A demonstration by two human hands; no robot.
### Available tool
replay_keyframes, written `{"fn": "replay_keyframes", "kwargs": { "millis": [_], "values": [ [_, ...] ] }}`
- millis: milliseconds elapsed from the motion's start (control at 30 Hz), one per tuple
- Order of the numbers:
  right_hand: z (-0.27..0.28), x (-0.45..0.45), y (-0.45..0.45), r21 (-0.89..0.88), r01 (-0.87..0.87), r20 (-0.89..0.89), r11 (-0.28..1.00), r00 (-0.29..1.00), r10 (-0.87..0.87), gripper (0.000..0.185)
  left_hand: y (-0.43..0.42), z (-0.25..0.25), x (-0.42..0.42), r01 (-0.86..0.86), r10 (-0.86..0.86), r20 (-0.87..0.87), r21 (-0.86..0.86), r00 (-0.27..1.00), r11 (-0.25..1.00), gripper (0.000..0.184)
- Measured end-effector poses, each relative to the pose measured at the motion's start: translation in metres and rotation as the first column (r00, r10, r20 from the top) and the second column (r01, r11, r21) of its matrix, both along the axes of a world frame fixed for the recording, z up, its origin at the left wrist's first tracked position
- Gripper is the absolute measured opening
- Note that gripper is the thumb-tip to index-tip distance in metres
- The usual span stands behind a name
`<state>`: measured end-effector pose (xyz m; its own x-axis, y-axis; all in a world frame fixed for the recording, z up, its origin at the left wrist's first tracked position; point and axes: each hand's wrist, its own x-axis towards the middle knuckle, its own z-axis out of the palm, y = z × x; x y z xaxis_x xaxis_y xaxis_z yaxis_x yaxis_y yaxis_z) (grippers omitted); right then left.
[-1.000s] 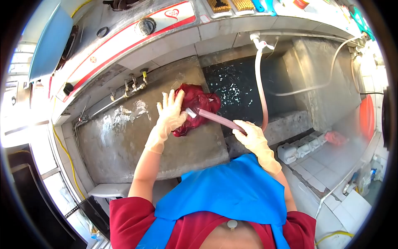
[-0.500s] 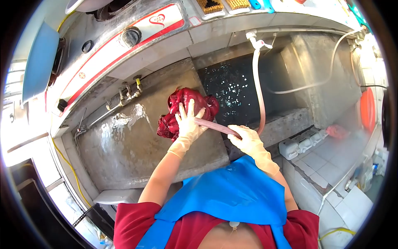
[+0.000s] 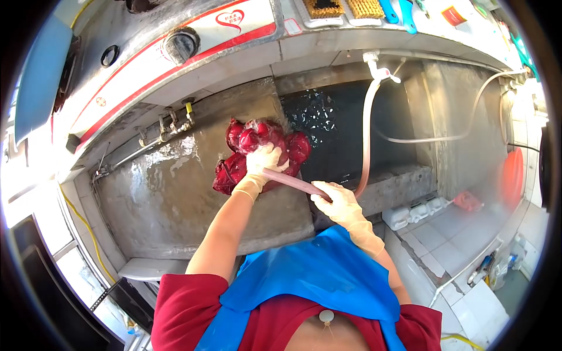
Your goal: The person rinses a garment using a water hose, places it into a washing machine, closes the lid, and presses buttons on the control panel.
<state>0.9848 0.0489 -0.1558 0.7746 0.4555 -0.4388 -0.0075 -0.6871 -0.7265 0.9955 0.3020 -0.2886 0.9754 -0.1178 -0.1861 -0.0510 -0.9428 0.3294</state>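
A wet, glossy, dark-red bundle (image 3: 298, 149), which looks like bunched and tied cloth, lies on the concrete slab (image 3: 175, 216) beside the water-filled basin. My left hand (image 3: 264, 161), in a pale rubber glove, presses into the middle of it with curled fingers, gripping the material. Its fingertips are partly hidden in the folds. My right hand (image 3: 339, 203), gloved too, is wrapped around a pinkish hose (image 3: 295, 182). The hose's end points at the bundle, close to my left wrist, and water splashes at the bundle's far side.
Dark water fills the basin (image 3: 351, 128) right of the slab. A white tap (image 3: 377, 71) feeds the hose there. Pipes with a yellow-handled valve (image 3: 188, 108) run along the back wall. A stove (image 3: 181, 45) and brushes (image 3: 322, 9) are on the ledge; white jugs (image 3: 397, 218) stand at right.
The fingers of my left hand were spread over the bundle and have now curled into it. The bundle's folds have shifted. My right hand still holds the hose; the whole view has moved slightly.
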Motion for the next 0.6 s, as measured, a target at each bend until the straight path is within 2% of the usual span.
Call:
{"fn": "replay_keyframes", "kwargs": {
  "millis": [67, 100, 200, 267, 367, 433, 467, 500, 567, 600],
  "values": [
    [-0.005, 0.003, 0.002, 0.002, 0.006, 0.011, 1.000, 1.000, -0.006, 0.038, 0.001, -0.008, 0.005, 0.008, -0.001, 0.123, -0.055, 0.992, 0.998, 0.032],
    [-0.007, 0.004, 0.003, 0.008, 0.014, 0.023, 1.000, 1.000, -0.014, 0.038, 0.002, -0.009, 0.006, 0.007, 0.000, 0.121, -0.058, 0.993, 0.998, 0.032],
    [-0.011, 0.007, 0.003, 0.046, 0.040, 0.053, 0.998, 0.998, -0.043, 0.038, 0.002, -0.006, 0.011, -0.021, 0.019, -0.038, -0.036, 0.999, 0.999, 0.029],
    [-0.010, 0.008, 0.003, 0.074, 0.050, 0.056, 0.996, 0.997, -0.054, 0.038, 0.000, 0.006, 0.007, -0.033, 0.031, -0.032, -0.051, 0.999, 0.998, 0.030],
    [-0.007, 0.009, -0.001, 0.016, 0.067, 0.036, 0.998, 0.997, -0.068, 0.038, 0.002, 0.028, -0.001, -0.034, 0.034, -0.008, -0.035, 0.999, 0.999, 0.038],
    [-0.008, 0.009, -0.008, 0.080, 0.126, 0.087, 0.989, 0.987, -0.133, 0.037, 0.009, 0.054, -0.001, -0.054, 0.070, 0.175, -0.094, 0.982, 0.994, 0.048],
    [-0.003, 0.011, -0.010, 0.086, 0.160, 0.070, 0.983, 0.984, -0.166, 0.036, 0.011, 0.065, 0.009, -0.052, 0.053, 0.169, -0.008, 0.984, 0.999, 0.055],
    [-0.003, 0.013, -0.013, 0.073, 0.143, 0.090, 0.987, 0.985, -0.150, 0.035, 0.016, 0.059, 0.020, -0.084, 0.084, 0.111, -0.012, 0.990, 0.996, 0.076],
    [0.002, 0.015, -0.013, 0.090, 0.186, 0.081, 0.978, 0.978, -0.193, 0.035, 0.011, 0.056, 0.043, -0.055, 0.055, 0.001, 0.132, 0.998, 0.990, 0.100],
    [0.003, 0.014, -0.013, 0.086, 0.191, 0.085, 0.978, 0.977, -0.198, 0.035, 0.009, 0.052, 0.051, -0.028, 0.049, -0.167, 0.125, 0.985, 0.992, 0.113]
  ]
}}
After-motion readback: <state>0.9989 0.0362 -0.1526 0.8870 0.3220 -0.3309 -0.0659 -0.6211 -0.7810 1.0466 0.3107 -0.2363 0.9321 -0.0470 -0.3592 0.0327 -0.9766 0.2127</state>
